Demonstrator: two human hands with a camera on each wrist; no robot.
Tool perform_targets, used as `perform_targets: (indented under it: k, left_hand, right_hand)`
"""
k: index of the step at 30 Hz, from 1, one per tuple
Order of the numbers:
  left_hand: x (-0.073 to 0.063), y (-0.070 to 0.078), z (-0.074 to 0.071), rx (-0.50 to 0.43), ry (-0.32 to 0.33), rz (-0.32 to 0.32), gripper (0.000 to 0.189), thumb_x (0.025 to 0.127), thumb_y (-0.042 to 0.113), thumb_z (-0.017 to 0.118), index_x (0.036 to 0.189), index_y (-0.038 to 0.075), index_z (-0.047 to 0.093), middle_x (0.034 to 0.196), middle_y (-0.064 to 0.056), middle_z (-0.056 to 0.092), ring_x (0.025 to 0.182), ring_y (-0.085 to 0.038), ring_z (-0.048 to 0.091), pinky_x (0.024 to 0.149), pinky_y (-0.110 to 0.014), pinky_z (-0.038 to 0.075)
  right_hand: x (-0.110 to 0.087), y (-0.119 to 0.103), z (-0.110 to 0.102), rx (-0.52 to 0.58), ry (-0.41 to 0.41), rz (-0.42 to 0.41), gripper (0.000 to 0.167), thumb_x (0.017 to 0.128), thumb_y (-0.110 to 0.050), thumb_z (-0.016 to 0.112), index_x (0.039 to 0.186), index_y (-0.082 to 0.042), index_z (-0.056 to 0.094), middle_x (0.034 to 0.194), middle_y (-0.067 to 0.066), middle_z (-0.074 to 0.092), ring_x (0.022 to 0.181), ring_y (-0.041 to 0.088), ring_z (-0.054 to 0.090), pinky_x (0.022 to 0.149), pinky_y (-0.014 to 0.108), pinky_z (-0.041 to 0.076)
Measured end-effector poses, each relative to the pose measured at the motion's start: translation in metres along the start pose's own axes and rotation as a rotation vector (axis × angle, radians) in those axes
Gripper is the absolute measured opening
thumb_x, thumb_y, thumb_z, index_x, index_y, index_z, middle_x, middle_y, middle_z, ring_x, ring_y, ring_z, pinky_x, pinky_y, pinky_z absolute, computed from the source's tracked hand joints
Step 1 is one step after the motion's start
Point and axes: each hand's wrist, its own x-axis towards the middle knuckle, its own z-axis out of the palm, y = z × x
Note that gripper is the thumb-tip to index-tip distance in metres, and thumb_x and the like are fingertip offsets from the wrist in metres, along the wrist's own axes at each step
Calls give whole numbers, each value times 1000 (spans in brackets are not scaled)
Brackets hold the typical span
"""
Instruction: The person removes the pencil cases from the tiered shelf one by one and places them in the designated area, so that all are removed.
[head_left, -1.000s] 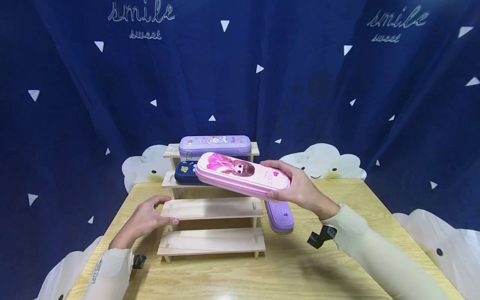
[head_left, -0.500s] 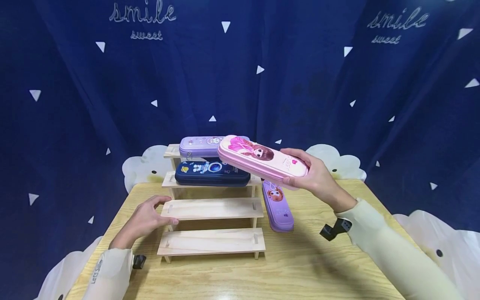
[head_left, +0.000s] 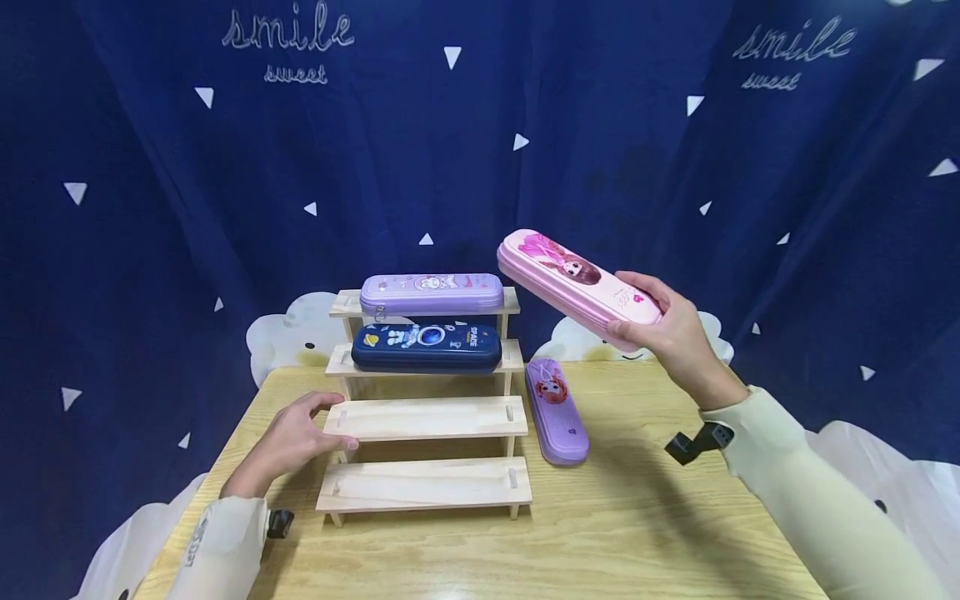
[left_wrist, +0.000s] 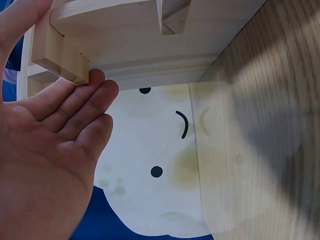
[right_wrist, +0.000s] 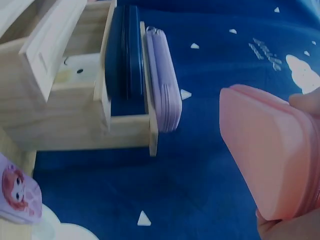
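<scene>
My right hand [head_left: 675, 333] holds a pink pencil case [head_left: 577, 283] with a doll picture by its right end, tilted in the air above the table's right side. In the right wrist view, the smooth underside of the pink pencil case [right_wrist: 265, 145] faces the camera. My left hand [head_left: 296, 433] grips the left end of a tiered wooden rack [head_left: 423, 417], thumb at the front edge of a lower board and fingers at its back. The left wrist view shows those fingers [left_wrist: 92, 100] against the rack's end piece [left_wrist: 60, 55].
A lilac pencil case [head_left: 431, 293] lies on the rack's top tier, a navy astronaut pencil case [head_left: 423, 346] on the tier below. Another purple pencil case [head_left: 557, 412] lies on the wooden table [head_left: 637, 517], right of the rack. A dark blue curtain [head_left: 420, 150] hangs behind.
My right hand has moved the pink pencil case up and to the right, away from the rack, uncovering the navy case and the purple one on the table. My left hand has stayed put.
</scene>
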Motion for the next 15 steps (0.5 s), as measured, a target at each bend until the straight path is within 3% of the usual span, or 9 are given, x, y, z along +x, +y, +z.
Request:
perform_targets:
  k: [9, 15]
  left_hand:
    - [0, 0, 0, 5, 7, 4, 83, 67, 45, 92, 134, 7, 60, 140, -18, 62, 131, -41, 54, 107, -60, 45]
    - [0, -1, 1, 6, 3, -1, 84, 68, 45, 92, 135, 7, 59, 140, -18, 61, 132, -41, 53, 108, -60, 44]
  right_hand:
    - [7, 26, -12, -24, 183, 95, 68, 85, -11, 78, 147, -8, 51, 130, 0, 58, 106, 3, 52, 84, 8, 44]
    - [3, 51, -16, -30, 233, 164, 70, 86, -13, 77, 149, -6, 47, 138, 9, 54, 107, 2, 50, 84, 5, 43]
